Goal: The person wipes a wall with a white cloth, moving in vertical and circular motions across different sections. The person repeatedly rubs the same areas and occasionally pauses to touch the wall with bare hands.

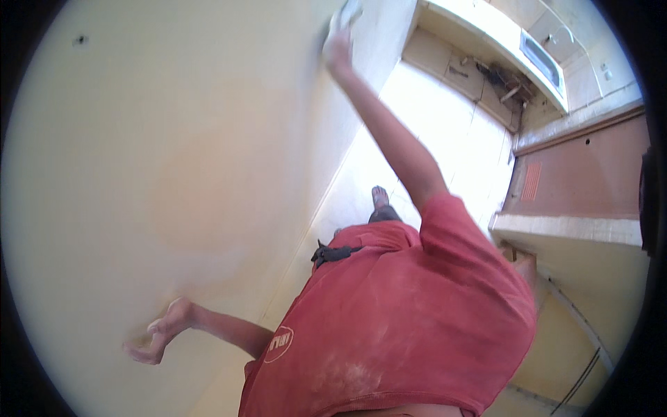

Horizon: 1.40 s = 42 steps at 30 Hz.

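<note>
My right arm reaches far up along the cream wall. In my right hand is a pale, whitish-grey flat thing, held at the wall surface; blur and its position near the picture's edge hide its exact kind. Lower down on the left, my left hand is at the wall, thumb and fingers apart, with nothing seen in it. A faint yellowish patch marks the wall between the two hands. I wear a dusty red shirt, and a dark cloth-like thing hangs at my waist.
My bare foot stands on the pale tiled floor. A counter with a metal sink and dark debris beneath it is at the far right. Nearer on the right is a brownish door. A small fixture dots the wall.
</note>
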{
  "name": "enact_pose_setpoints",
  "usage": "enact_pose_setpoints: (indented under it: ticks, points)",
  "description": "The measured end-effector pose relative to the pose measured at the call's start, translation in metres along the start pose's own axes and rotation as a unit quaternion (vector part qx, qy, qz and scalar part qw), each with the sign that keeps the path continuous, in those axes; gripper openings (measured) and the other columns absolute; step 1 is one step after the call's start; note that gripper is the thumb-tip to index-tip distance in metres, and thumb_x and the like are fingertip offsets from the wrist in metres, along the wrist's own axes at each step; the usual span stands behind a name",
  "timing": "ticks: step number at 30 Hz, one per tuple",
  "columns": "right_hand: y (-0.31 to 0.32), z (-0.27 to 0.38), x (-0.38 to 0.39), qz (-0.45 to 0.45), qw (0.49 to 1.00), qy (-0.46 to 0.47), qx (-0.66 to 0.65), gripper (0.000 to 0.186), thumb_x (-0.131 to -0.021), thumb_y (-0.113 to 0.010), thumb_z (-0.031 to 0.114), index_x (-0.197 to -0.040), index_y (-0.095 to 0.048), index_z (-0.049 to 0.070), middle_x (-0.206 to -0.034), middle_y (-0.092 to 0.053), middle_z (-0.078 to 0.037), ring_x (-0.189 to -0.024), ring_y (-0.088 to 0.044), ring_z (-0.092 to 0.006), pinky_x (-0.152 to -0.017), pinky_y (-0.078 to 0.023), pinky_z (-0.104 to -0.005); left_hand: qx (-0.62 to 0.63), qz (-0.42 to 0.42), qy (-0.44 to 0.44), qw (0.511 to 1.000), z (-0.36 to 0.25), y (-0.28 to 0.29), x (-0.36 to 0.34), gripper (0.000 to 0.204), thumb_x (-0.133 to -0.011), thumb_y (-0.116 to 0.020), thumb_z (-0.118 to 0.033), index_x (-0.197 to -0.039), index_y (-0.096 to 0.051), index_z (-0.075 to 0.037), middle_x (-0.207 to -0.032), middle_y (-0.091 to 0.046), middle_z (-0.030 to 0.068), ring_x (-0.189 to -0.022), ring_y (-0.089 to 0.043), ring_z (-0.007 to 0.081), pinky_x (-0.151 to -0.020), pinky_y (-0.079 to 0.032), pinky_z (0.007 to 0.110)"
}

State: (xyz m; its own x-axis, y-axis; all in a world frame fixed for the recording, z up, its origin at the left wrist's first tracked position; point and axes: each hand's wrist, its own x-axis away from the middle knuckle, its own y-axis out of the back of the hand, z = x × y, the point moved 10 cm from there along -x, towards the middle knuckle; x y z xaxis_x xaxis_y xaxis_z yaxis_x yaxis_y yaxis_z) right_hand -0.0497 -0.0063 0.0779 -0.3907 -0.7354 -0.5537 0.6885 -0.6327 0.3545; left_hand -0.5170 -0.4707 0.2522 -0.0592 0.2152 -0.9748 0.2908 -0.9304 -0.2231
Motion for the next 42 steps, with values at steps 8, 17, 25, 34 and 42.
enact_pose_setpoints:
  ticks: [8, 17, 25, 34, 42]
  points:
    - [0.132, 0.071, 0.157, 0.101, 0.986, 0.062, -0.116, 0.048, -0.100, -0.037, 0.023, -0.141, -0.050, 0.000, -0.156, -0.033, -0.020, -0.138, -0.031, -0.0378, -0.113, -0.016, -0.0549, 0.015, -0.040, -0.017, 0.999, -0.035, 0.036, 0.000, 0.053, -0.103, -0.033, -0.042, -0.126, -0.047, 0.003, -0.122, -0.050, 0.0169, -0.115, -0.042, 0.0316, -0.102, -0.032, 0.047]
    - [0.175, 0.062, 0.187, 0.360, 0.866, 0.317, 0.142, 0.046, -0.098, -0.046, 0.033, -0.139, -0.057, 0.015, -0.150, -0.044, -0.010, -0.144, -0.035, -0.0286, -0.118, -0.006, -0.0631, 0.512, 0.524, 0.041, 0.680, -0.376, -0.085, 0.110, 0.029, -0.092, -0.061, -0.028, -0.107, -0.067, -0.004, -0.110, -0.064, 0.0131, -0.109, -0.056, 0.0311, -0.096, -0.039, 0.046]
    - [0.189, 0.039, 0.183, 0.410, 0.826, 0.377, 0.085, 0.044, -0.097, -0.048, 0.030, -0.133, -0.059, 0.007, -0.136, -0.055, -0.014, -0.134, -0.047, -0.0299, -0.118, -0.019, -0.0617, 0.595, 0.623, -0.097, 0.497, -0.532, -0.107, 0.147, 0.028, -0.082, -0.075, -0.029, -0.101, -0.069, -0.010, -0.106, -0.067, 0.0080, -0.106, -0.058, 0.0276, -0.095, -0.040, 0.042]
    - [0.217, 0.021, 0.138, 0.446, 0.799, 0.403, 0.008, 0.043, -0.097, -0.048, 0.027, -0.132, -0.059, 0.005, -0.129, -0.058, -0.012, -0.126, -0.052, -0.0260, -0.115, -0.029, -0.0562, 0.649, 0.604, -0.165, 0.432, -0.591, -0.108, 0.153, 0.014, -0.079, -0.073, -0.022, -0.090, -0.070, -0.014, -0.108, -0.068, 0.0000, -0.109, -0.057, 0.0237, -0.093, -0.041, 0.040]
    - [0.222, 0.036, 0.115, 0.490, 0.761, 0.414, -0.093, 0.047, -0.098, -0.048, 0.024, -0.140, -0.052, 0.004, -0.140, -0.053, -0.017, -0.135, -0.047, -0.0284, -0.118, -0.029, -0.0476, 0.533, 0.601, -0.146, 0.577, -0.559, -0.111, 0.104, 0.011, -0.081, -0.070, -0.016, -0.091, -0.070, -0.011, -0.121, -0.066, 0.0033, -0.115, -0.055, 0.0271, -0.097, -0.041, 0.044]
